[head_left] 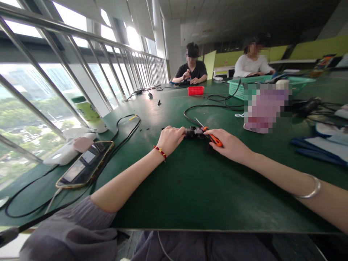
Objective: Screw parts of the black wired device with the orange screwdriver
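Near the middle of the green table (174, 195), my left hand (171, 139) has its fingers closed round the left end of a black device (195, 133). My right hand (228, 145) lies at the device's right side, its fingers closed on an orange and black screwdriver (216, 140). The screwdriver's thin metal shaft points up and to the left, past the device's far edge. Its tip seems clear of the device. Part of the device is hidden behind my left hand's fingers.
On the left lie a phone (86, 165), black cables and a white pouch-like item, with a green cup (89, 114) beside the railing. Beyond are a red tray (195, 90), a green basket (237, 89) and two people. A pink item (265, 108) and blue-white gloves (326, 145) lie right.
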The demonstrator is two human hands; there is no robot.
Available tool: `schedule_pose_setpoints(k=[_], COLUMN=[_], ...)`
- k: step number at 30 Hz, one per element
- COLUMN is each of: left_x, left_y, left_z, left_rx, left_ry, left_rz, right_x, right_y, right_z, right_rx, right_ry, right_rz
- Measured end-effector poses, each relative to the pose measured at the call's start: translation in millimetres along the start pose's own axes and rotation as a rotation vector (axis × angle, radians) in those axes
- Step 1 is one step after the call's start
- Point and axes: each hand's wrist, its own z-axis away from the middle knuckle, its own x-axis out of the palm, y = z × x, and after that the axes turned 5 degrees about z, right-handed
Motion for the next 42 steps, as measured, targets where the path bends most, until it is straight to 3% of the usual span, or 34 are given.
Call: schedule_pose_setpoints(k=[5,9,14,19,23,27,31,38,42], left_x=[12.9,21.0,11.8,1.1,6.2,12.5,11.1,4.9,1.6], left_y=[-2,-17,-54,-94,-111,-106,-80,-15,2], left_z=[1,0,4,17,22,19,11,-1,-2], left_rx=[0.012,-0.033,-0.317,-0.705,-0.777,-0.665,-0.509,0.158,0.359], left_ry=[-0.052,-0.117,-0.038,-0.096,-0.157,-0.132,-0.152,-0.173,-0.144], left_rz=[0.103,0.140,-0.053,-0.186,-0.131,-0.106,-0.035,0.085,0.080], right_x=[0,0,0,0,-1,-2,-2,-1,0], right_y=[0,-1,1,2,1,0,0,1,1], right_z=[-1,-2,-1,-1,-1,-1,-1,-2,-1], right_rx=[-0.014,-0.054,-0.079,-0.110,-0.106,-0.108,-0.109,-0.119,-0.121], right_ry=[0.012,-0.006,-0.016,0.000,-0.017,-0.013,-0.027,-0.034,-0.018], right_rz=[0.013,0.036,0.049,0.049,0.057,0.061,0.076,0.070,0.062])
